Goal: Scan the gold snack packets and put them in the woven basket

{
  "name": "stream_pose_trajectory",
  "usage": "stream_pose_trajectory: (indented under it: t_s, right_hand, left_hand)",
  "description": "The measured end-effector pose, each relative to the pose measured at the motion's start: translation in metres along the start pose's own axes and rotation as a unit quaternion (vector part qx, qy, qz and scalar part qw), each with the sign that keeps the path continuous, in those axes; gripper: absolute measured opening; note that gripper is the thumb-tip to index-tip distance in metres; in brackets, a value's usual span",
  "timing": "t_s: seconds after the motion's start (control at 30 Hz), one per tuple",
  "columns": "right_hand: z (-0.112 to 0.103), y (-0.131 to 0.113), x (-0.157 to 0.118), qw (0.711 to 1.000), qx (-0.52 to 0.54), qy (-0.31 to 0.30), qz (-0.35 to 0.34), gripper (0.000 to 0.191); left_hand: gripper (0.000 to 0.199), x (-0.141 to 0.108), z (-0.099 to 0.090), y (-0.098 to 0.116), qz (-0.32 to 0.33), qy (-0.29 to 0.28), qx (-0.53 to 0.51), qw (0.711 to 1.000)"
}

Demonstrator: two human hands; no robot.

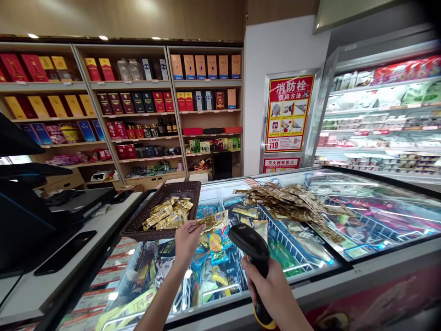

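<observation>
My left hand (187, 239) pinches the end of a gold foil packet (215, 221), held over the glass-topped freezer just right of a basket. My right hand (270, 285) is wrapped round the handle of a black barcode scanner (250, 241), whose head points towards the packet. Several similar gold packets (168, 214) lie inside the dark brown woven basket (138, 233), beside my left hand. A loose heap of gold-brown packets (292, 200) is spread on the glass beyond the scanner.
Under the freezer's glass lid (372, 193) sit wire baskets of frozen goods. On the left counter lie a black phone (65, 253) and dark checkout equipment (81, 202). Shelves of boxed bottles (134, 103), a fire hydrant poster (289, 115) and a chilled display (386, 119) stand behind.
</observation>
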State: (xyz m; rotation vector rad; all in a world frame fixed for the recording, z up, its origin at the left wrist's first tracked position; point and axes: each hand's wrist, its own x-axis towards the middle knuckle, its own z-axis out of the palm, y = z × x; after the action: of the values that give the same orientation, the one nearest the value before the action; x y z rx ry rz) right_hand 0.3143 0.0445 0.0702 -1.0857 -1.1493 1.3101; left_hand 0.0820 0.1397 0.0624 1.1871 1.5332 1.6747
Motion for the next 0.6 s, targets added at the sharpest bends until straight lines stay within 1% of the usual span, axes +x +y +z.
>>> stream_pose_trajectory:
  t_s: [0.23, 0.43, 0.6]
  right_hand:
    - [-0.003, -0.005, -0.006, 1.0, -0.025, -0.009, 0.004, 0.05]
    - [-0.002, -0.008, -0.011, 0.999, -0.007, -0.025, 0.02, 0.049]
    - [-0.006, -0.007, -0.016, 1.0, 0.002, -0.016, 0.014, 0.051]
  left_hand:
    - [0.037, 0.005, -0.005, 0.0, 0.009, 0.019, -0.014, 1.0]
    - [0.043, 0.007, -0.009, -0.001, 0.006, 0.024, 0.001, 1.0]
    - [0.048, 0.008, -0.018, -0.002, 0.012, 0.033, 0.017, 0.999]
